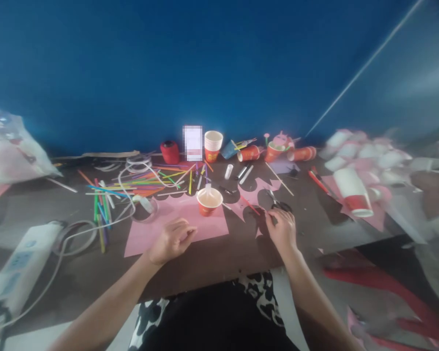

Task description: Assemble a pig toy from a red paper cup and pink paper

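So the left hand (173,239) is over the pink sheet (142,241), fingers curled in loosely, can't tell if there's anything in them. Right hand (281,229) has its thumb and index nearly together by the scissors (278,202), and I can't make out if they're pinching something. The red-and-white paper cup (209,201) stands upright between the hands, a bit farther back on the counter (205,268).

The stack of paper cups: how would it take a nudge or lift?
The stack of paper cups is probably light: its top cup looks empty. Tall and tapering downward, it might tip. Lifted by the rim, the nested cups could separate.
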Demonstrator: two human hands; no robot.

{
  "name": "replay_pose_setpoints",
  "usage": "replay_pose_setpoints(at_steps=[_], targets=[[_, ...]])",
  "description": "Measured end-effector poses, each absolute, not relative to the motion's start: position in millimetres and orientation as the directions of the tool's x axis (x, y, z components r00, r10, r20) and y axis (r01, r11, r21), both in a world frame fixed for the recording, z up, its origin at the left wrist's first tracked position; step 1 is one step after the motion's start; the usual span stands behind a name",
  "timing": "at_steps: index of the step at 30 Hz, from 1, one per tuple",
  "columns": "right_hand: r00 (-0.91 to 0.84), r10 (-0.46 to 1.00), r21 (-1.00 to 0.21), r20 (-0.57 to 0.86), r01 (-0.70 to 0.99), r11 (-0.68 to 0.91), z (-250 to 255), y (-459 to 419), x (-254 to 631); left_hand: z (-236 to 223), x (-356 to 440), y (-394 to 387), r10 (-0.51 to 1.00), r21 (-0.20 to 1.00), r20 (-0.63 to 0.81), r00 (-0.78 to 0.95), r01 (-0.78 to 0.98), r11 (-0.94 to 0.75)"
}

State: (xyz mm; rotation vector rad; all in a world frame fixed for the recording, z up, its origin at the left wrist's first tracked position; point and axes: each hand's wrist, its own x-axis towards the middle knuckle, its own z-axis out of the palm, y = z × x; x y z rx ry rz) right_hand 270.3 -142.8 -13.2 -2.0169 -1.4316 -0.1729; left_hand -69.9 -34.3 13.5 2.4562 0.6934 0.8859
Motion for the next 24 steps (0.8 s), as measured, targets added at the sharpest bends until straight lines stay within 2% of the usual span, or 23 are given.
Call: replay_pose_setpoints(at_steps=[2,5,7,8,9,11,13,15,17,20,22,24], targets=[[0.561,0.716,-0.628,0.415,0.746,-0.221,-1.1,-147.2,261.7,18.5,-66.1,-36.1,0.566,0.572,0.424,0.707,0.276,-0.772],[0.731,0.67,-0.936,0.131,0.313,-0.159,15.6,-151.4,239.5,29.6,-54.4,-44.4,0.55,0.647,0.335,0.765,0.238,-0.724],[0.679,0.734,-0.991,-0.005,0.096,-0.096,25.2,-152.6,222.3,37.7,-43.7,-53.8,0.581,0.729,0.283,0.763,0.222,-0.647],[0.658,0.753,-0.993,-0.014,0.078,-0.087,29.8,-153.1,214.0,41.4,-37.9,-59.4,0.61,0.778,0.249,0.752,0.22,-0.589],[0.643,0.766,-0.988,0.01,0.124,-0.091,34.5,-153.7,206.2,44.8,-32.0,-65.4,0.643,0.832,0.202,0.739,0.217,-0.511],[0.604,0.779,-0.929,0.165,0.361,-0.082,43.8,-154.9,191.4,50.2,-20.7,-77.4,0.684,0.938,0.055,0.727,0.197,-0.284],[0.445,0.814,-0.782,0.373,0.622,0.018,51.7,-155.9,176.7,53.1,-10.1,-87.6,0.67,0.995,-0.04,0.742,0.088,-0.038],[0.23,0.836,-0.63,0.498,0.759,0.166,56.7,-156.6,162.1,53.1,-0.7,-93.9,0.673,0.988,-0.054,0.738,-0.06,0.145],[0.073,0.851,-0.544,0.52,0.797,0.264,58.7,-156.5,150.3,50.5,6.6,-95.5,0.722,0.954,-0.062,0.689,-0.171,0.245],[-0.058,0.87,-0.534,0.489,0.769,0.352,58.1,-149.3,148.6,44.2,10.1,-90.7,0.808,0.893,-0.183,0.561,-0.249,0.375],[-0.043,0.864,-0.563,0.501,0.742,0.363,55.5,-132.9,162.6,40.5,6.3,-85.4,0.814,0.828,-0.299,0.498,-0.288,0.48],[0.095,0.843,-0.593,0.529,0.752,0.287,49.8,-103.0,185.8,38.7,-1.3,-81.2,0.803,0.769,-0.377,0.463,-0.327,0.549]])
